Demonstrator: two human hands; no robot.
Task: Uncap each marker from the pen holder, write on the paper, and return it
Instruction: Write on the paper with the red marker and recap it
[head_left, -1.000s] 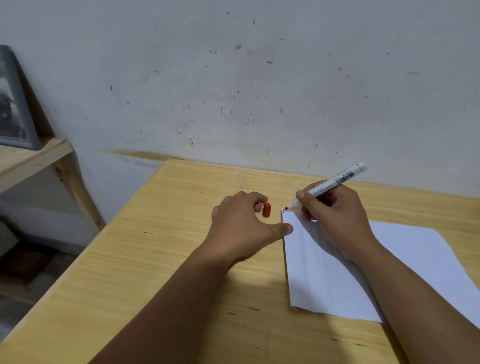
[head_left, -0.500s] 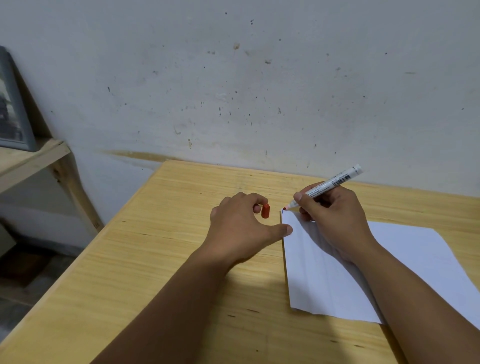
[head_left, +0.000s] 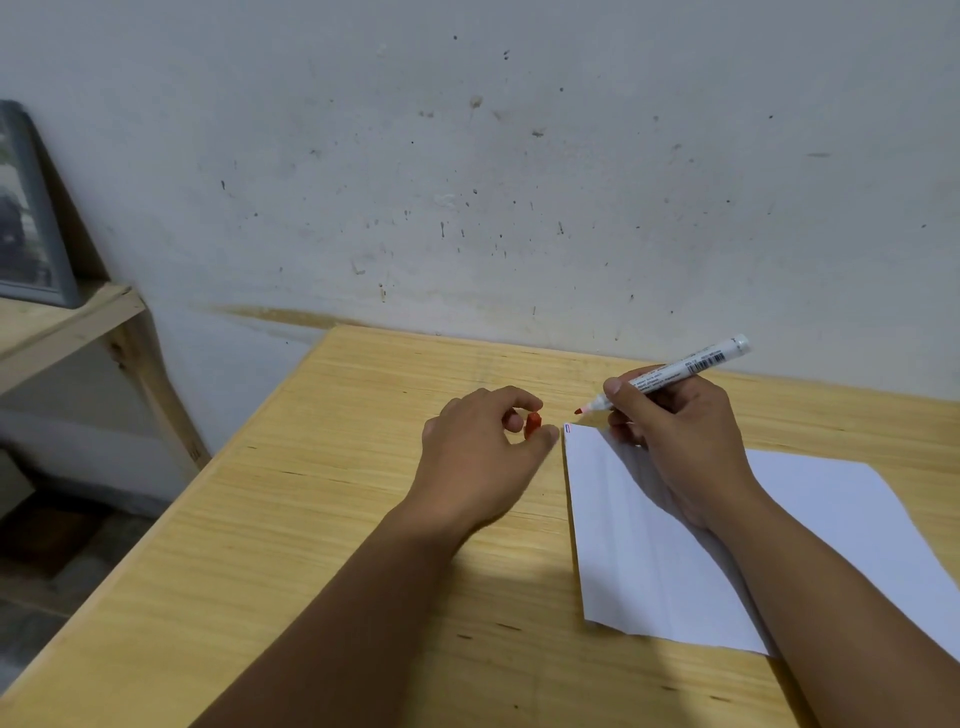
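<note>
A framed picture (head_left: 28, 218) leaned on the shelf (head_left: 67, 322) beside the table's (head_left: 311, 519) left edge. The left hand (head_left: 478, 452) pinched the red cap (head_left: 532, 424); the right hand (head_left: 675, 431) gripped the marker (head_left: 670, 375), its tip just above the paper's (head_left: 779, 545) far left corner, where a short red mark (head_left: 568, 428) showed

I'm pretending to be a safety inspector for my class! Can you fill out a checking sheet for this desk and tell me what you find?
Surface: wooden table, bare except for the paper.
Job's things: white paper flat on the table, small red mark at its far left corner; white marker uncapped, red tip lifted just above that corner; red cap; pen holder not in view.
Clutter: nothing seen.
Grippers: left hand pinches the cap; right hand holds the marker.
Cables: nothing seen.
Surroundings: speckled white wall; wooden shelf at left with a framed picture leaning on it.
</note>
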